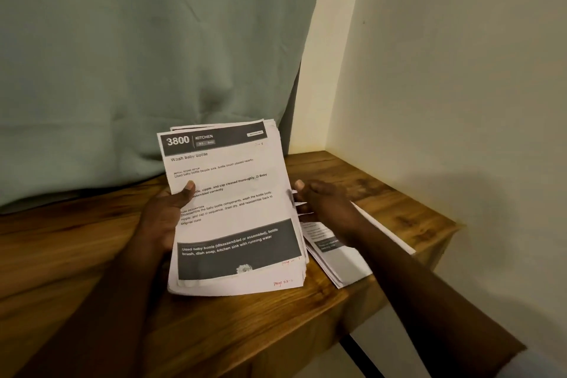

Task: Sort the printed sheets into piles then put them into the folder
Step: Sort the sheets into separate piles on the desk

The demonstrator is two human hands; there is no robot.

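Head view looks down on a wooden table (245, 331) set into a corner, with a pale green curtain (153, 55) hanging behind it and a cream wall (460, 70) on the right. Both hands are on a stack of printed sheets (233, 209), which is lifted and tilted toward the camera above the middle of the table. Its lower edge sits low near the tabletop, though I cannot tell whether it touches. The left hand (162, 218) grasps the stack's left edge, its thumb (187, 190) pressed flat on the top page and the fingers hidden underneath. The right hand (325, 205) is at the opposite edge, thumb tip on top and fingers tucked in among the sheet edges, which are fanned slightly apart there, so it pinches part of the stack. The top page has a dark header reading "3800 KITCHEN" and the title "Wash baby bottle", with a dark band lower down (red handwriting sits at the bottom right corners of the pages). A second pile (343, 258) of printed sheets lies flat on the table just right of the held stack, partly covered by the right forearm and reaching toward the table's right edge
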